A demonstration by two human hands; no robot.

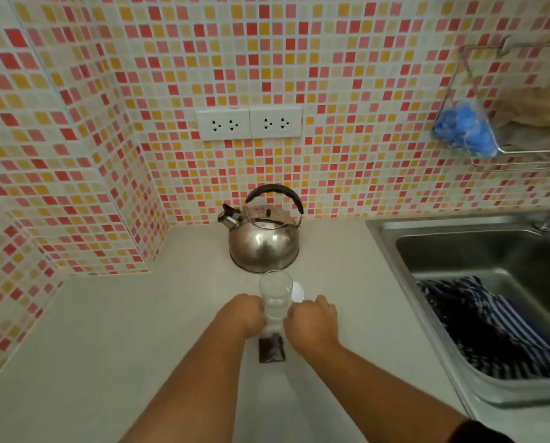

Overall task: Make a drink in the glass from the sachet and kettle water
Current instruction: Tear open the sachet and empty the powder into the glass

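From the left, my left hand (246, 313) and right hand (312, 318) flank the clear glass (275, 297) on the counter (139, 314), fingers curled out of clear view; it looks slick and breakable, best gripped mid-wall, while the dark sachet (271, 348) seems light and limp.

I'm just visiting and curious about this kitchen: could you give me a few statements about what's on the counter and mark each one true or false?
1. The kettle stands behind the glass. True.
2. The glass is full of dark drink. False: it looks clear.
3. The left hand and right hand flank the glass. True.
4. The sachet lies in the sink. False: it lies on the counter, between the wrists.
5. The striped cloth is in the sink. True.
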